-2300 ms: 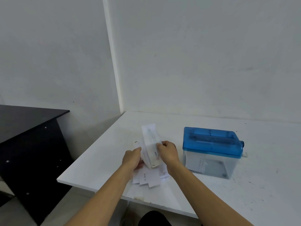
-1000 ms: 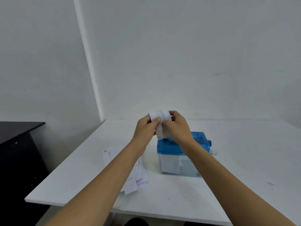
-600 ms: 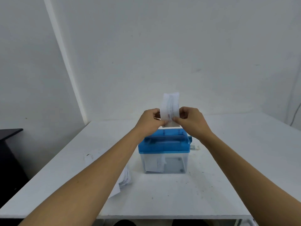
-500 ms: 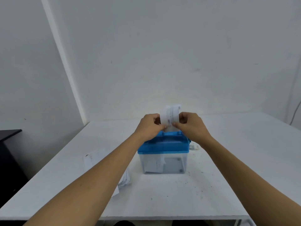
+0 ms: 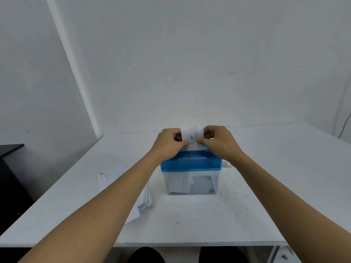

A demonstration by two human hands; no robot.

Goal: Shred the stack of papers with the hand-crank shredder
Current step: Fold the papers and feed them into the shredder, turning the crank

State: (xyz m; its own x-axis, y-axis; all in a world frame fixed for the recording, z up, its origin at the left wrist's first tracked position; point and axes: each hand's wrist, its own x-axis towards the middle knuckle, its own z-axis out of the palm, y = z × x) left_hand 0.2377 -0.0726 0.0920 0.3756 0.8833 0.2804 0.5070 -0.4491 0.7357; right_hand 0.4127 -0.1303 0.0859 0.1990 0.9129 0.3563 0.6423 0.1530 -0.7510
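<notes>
The head view, the only 1 here, shows both arms reaching forward over the white table to the hand-crank shredder. The shredder stands near the middle of the table, its blue lid on a clear bin. The left hand and the right hand each pinch a side edge of 1 narrow paper slip between thumb and curled fingers. They hold it upright with its lower edge at the top of the blue lid, where the feed slot seems to be. Whether that edge has entered the slot cannot be told, since the hands hide it. Neither hand is on the crank; a small pale part at the lid's right end may be it, but it is too small to tell. Inside the clear bin lie a few pieces of paper, which look like broad pieces rather than fine strips, though this is unclear. The stack of papers lies on the table to the left of the shredder, partly hidden under the left forearm, with several sheets fanned out. By my judgement the task is at an early stage: 1 slip is being fed, its cranking is not yet begun, and most of the stack waits to be shredded.
</notes>
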